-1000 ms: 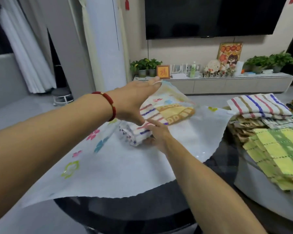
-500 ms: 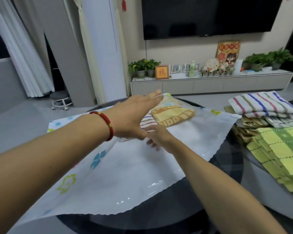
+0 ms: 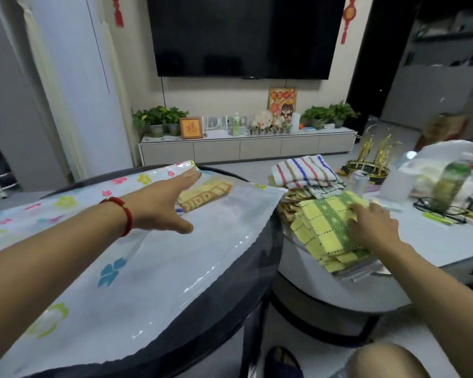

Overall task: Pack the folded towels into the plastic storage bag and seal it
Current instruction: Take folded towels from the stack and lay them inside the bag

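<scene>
The plastic storage bag (image 3: 153, 268), white with coloured flowers, lies flat on the dark round table (image 3: 224, 304). A yellow-orange folded towel (image 3: 205, 195) shows through its far end. My left hand (image 3: 161, 208), fingers straight, holds up the bag's upper edge near the mouth. On the white table to the right sits a pile of folded towels: a yellow-green checked towel (image 3: 325, 227) in front and a striped towel (image 3: 303, 170) on top behind. My right hand (image 3: 374, 227) rests on the checked towel, its fingers at the towel's far edge; whether they curl round it I cannot tell.
On the white table (image 3: 434, 246) stand a green bottle (image 3: 451, 184), a clear glass (image 3: 359, 181), a gold ornament (image 3: 372, 159), cables and white bags. A TV cabinet with plants stands against the far wall. My knee and sandalled foot show at the bottom.
My right hand has left the bag's mouth and moved right onto the checked towel pile. The striped towel now lies deeper in the bag. The view has turned to the right.
</scene>
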Motion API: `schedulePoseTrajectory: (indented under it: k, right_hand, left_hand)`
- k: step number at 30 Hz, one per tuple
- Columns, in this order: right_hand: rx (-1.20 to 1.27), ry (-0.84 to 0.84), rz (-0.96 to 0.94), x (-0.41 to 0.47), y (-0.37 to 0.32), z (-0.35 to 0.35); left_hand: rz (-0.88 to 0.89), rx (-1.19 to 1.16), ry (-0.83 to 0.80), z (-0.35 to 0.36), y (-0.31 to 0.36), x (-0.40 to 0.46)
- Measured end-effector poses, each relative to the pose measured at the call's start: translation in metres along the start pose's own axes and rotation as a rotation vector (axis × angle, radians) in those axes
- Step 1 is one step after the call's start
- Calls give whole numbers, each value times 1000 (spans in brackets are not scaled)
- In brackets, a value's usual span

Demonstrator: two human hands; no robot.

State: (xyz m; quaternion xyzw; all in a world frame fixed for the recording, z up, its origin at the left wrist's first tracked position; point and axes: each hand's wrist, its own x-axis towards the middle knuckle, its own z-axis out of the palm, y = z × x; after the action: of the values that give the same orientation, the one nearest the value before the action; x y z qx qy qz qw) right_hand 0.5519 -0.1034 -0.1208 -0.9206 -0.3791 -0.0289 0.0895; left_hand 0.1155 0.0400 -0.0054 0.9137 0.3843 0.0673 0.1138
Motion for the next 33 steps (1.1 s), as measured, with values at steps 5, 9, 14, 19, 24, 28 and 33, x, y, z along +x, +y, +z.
schedulePoseTrajectory:
  k: [5,9,14,19,24,28,33]
  right_hand:
    - [60,-78,62,17,22,-6]
    - [145,-111,-13,26,17,-20]
    - [741,-448,87,25,14,-48]
    - [1254,-684,92,-17,4,-83]
    - [1331,-853,-130,-76,-31,-96]
    - [1343,-963,-316,-116,-88,-84]
    - [1467,-1013,-383,-149,-185,-61]
  left_hand:
    - [-25,-22,2,8,-1,1]
    - [-44,83,34,15,-1,-15]
    - [-130,383,70,43,6,-58]
    - [-263,501,-48,81,-2,-106]
    - [-256,323,-75,73,-10,-126]
    - [-179,181,-79,27,-21,-119]
    - [-135,178,-66,-29,-30,-107]
